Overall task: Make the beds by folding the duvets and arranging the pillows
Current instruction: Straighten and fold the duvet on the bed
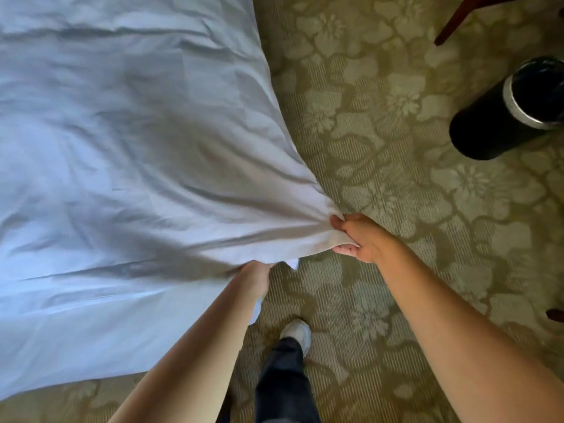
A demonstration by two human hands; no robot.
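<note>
fingers of left hand (254, 274) buried in duvet (122, 178), bin (503, 117) cut by right edge

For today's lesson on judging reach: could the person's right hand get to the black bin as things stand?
Probably not yet. The right hand grips the duvet corner, so it would have to let go first. Only bare carpet lies between it and the bin, so the way itself looks free.

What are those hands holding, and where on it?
Both grip the white duvet at its near corner: the right hand bunches the tip, the left hand, fingers hidden, seems to hold the edge beside it.
</note>
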